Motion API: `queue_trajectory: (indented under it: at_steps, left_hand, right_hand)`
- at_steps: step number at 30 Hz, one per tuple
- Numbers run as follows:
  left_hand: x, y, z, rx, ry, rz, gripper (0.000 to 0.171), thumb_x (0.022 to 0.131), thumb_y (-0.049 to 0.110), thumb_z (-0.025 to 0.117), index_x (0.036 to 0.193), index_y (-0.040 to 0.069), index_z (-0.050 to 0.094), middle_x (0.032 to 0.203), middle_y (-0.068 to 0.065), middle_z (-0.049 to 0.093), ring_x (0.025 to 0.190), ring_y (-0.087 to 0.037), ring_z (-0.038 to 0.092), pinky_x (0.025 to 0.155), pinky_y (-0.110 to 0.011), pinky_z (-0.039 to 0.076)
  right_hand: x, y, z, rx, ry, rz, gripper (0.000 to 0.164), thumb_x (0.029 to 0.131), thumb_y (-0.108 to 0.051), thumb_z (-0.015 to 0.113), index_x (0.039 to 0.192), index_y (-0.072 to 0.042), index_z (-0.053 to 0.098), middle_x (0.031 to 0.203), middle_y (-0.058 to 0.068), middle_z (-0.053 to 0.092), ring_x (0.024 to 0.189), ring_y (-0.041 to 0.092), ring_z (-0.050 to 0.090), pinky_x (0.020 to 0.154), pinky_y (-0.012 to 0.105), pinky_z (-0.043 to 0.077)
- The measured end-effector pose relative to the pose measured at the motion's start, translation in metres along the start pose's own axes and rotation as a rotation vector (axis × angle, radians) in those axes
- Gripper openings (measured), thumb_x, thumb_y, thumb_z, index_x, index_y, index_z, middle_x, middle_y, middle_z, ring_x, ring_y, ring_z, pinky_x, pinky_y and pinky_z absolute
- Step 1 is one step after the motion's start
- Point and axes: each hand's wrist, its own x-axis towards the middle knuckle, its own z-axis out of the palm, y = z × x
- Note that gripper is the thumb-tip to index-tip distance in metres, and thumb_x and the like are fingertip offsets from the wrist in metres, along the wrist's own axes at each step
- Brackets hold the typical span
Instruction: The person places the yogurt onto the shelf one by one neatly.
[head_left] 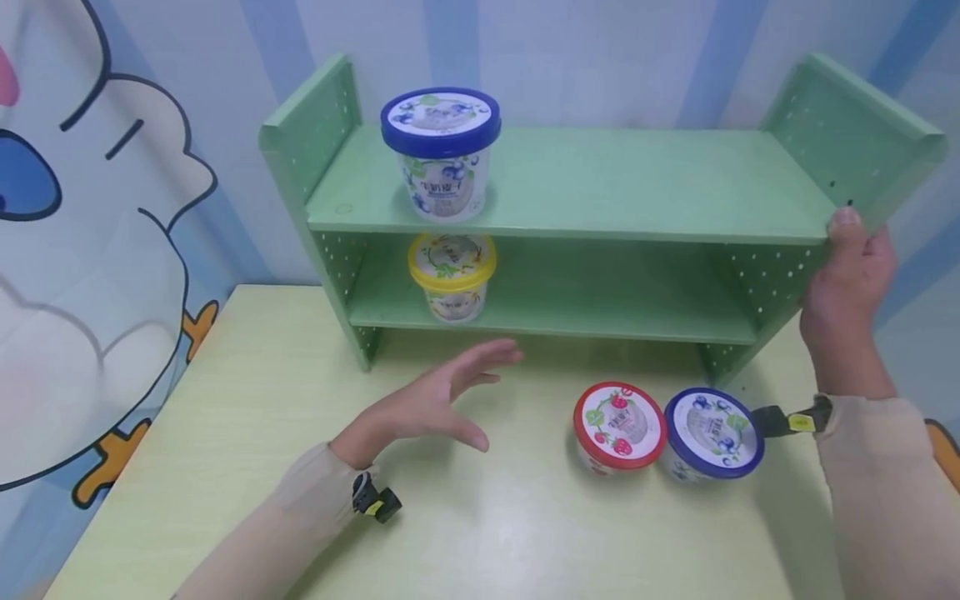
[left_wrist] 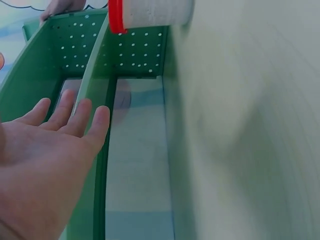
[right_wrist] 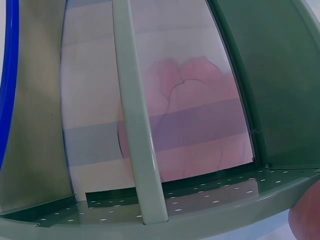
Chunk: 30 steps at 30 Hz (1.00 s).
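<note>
Gripping the green rack (head_left: 615, 179) by its right side panel (head_left: 855, 142) with the right hand (head_left: 849, 292), holding nothing in the loose left hand (head_left: 438, 396). Standing on the table (head_left: 247, 408), bearing blue-lidded tub (head_left: 444, 158) and yellow-lidded tub (head_left: 454, 279); likely stiff, smooth, best held level by both sides

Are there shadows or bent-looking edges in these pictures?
Head view: bright, soft shadows on the table by the left hand; left wrist view: dimmer, a broad, soft-edged shadow, the shelf edges bowed; right wrist view: also dim, edges curving too, probably from the lens.
</note>
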Motion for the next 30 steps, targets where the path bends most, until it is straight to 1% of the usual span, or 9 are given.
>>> queue_trajectory:
  at_steps: [3,5,10,14,16,20,24,26,30]
  left_hand:
    - [0.006,-0.005,0.004,0.000,-0.009,-0.023,0.112,0.071,0.035,0.089,0.156,0.010,0.021,0.157,0.001,0.030,0.143,-0.021,0.026,0.115,-0.041,0.026]
    - [0.009,-0.009,0.007,0.005,-0.015,-0.039,0.110,0.071,0.034,0.089,0.156,0.014,0.021,0.157,0.002,0.028,0.143,-0.018,0.026,0.115,-0.040,0.026]
    - [0.018,-0.014,0.014,0.026,-0.027,-0.081,0.110,0.072,0.025,0.089,0.157,0.019,0.019,0.158,0.006,0.025,0.143,-0.015,0.025,0.115,-0.038,0.026]
    - [0.024,-0.015,0.019,0.046,-0.013,-0.100,0.110,0.071,0.020,0.090,0.157,0.019,0.020,0.157,0.009,0.026,0.143,-0.019,0.026,0.114,-0.037,0.027]
    - [0.027,-0.016,0.021,0.058,-0.002,-0.105,0.110,0.071,0.020,0.090,0.157,0.019,0.021,0.157,0.009,0.027,0.143,-0.021,0.027,0.114,-0.036,0.027]
    - [0.033,-0.019,0.026,0.086,0.026,-0.123,0.109,0.071,0.020,0.090,0.157,0.022,0.022,0.157,0.008,0.028,0.141,-0.020,0.029,0.114,-0.039,0.028]
    - [0.038,-0.023,0.032,0.113,0.048,-0.138,0.109,0.071,0.016,0.090,0.156,0.019,0.022,0.157,0.010,0.028,0.140,-0.018,0.030,0.114,-0.041,0.028]
    - [0.041,-0.025,0.035,0.122,0.046,-0.146,0.110,0.071,0.016,0.090,0.157,0.019,0.021,0.156,0.010,0.028,0.140,-0.022,0.030,0.114,-0.042,0.028]
    - [0.046,-0.029,0.041,0.134,0.026,-0.183,0.113,0.069,0.021,0.092,0.157,0.025,0.020,0.156,0.012,0.027,0.140,-0.028,0.031,0.114,-0.042,0.028]
  right_hand:
    - [0.000,-0.001,-0.001,-0.002,-0.009,0.002,0.012,0.094,-0.012,0.059,0.087,-0.003,0.064,0.082,0.009,0.064,0.075,0.014,0.058,0.073,0.027,0.044]
    - [-0.001,-0.003,-0.001,-0.010,-0.009,0.020,0.012,0.095,-0.012,0.059,0.089,-0.003,0.064,0.083,0.009,0.065,0.076,0.014,0.058,0.075,0.026,0.044]
    - [-0.002,-0.004,-0.001,-0.017,-0.012,0.027,0.013,0.094,-0.013,0.060,0.087,-0.004,0.064,0.082,0.008,0.066,0.075,0.014,0.059,0.073,0.027,0.044]
    - [-0.002,-0.002,-0.001,-0.011,-0.025,0.010,0.013,0.094,-0.013,0.060,0.087,-0.003,0.064,0.083,0.009,0.066,0.074,0.014,0.059,0.072,0.027,0.045]
    - [-0.001,-0.002,-0.001,-0.005,-0.022,0.003,0.012,0.094,-0.012,0.060,0.087,-0.003,0.063,0.083,0.009,0.065,0.074,0.014,0.058,0.072,0.026,0.045]
    - [0.000,-0.002,-0.001,0.000,-0.007,0.001,0.012,0.093,-0.012,0.060,0.084,-0.004,0.062,0.080,0.008,0.063,0.073,0.013,0.057,0.072,0.026,0.045]
    - [0.000,-0.002,-0.001,0.024,-0.023,0.007,0.012,0.093,-0.011,0.060,0.085,-0.003,0.062,0.080,0.010,0.063,0.071,0.014,0.058,0.069,0.027,0.046]
    - [0.000,-0.002,0.000,0.037,-0.028,0.007,0.012,0.093,-0.011,0.060,0.085,-0.002,0.062,0.079,0.010,0.063,0.069,0.014,0.058,0.068,0.027,0.046]
    - [-0.002,-0.001,0.001,0.037,-0.026,0.005,0.015,0.093,-0.010,0.060,0.080,-0.004,0.058,0.075,0.009,0.060,0.067,0.013,0.056,0.066,0.026,0.045]
